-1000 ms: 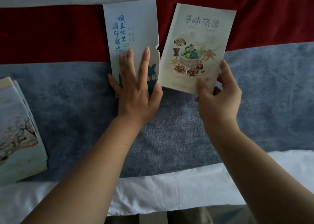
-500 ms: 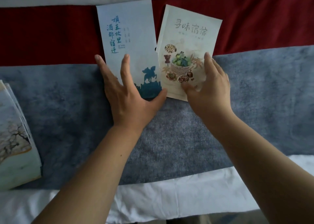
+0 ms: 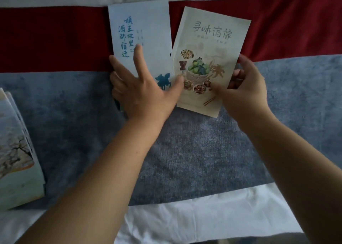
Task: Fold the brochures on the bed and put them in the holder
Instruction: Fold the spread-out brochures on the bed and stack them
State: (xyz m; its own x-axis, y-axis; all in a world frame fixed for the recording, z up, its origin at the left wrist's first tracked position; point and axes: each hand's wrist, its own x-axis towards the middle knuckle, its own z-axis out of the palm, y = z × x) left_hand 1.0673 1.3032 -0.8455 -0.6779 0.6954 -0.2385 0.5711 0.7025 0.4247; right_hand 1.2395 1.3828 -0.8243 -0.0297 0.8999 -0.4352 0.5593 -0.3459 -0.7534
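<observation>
Bed runner: left hand spread flat on blue brochure; right hand fingers now grip cream brochure edge, not pressing.

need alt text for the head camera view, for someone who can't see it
A person's left hand lies spread on a pale blue brochure on a bed, while the right hand grips a cream food brochure that overlaps its right edge. More brochures sit at the far left of the red and grey cover.
</observation>
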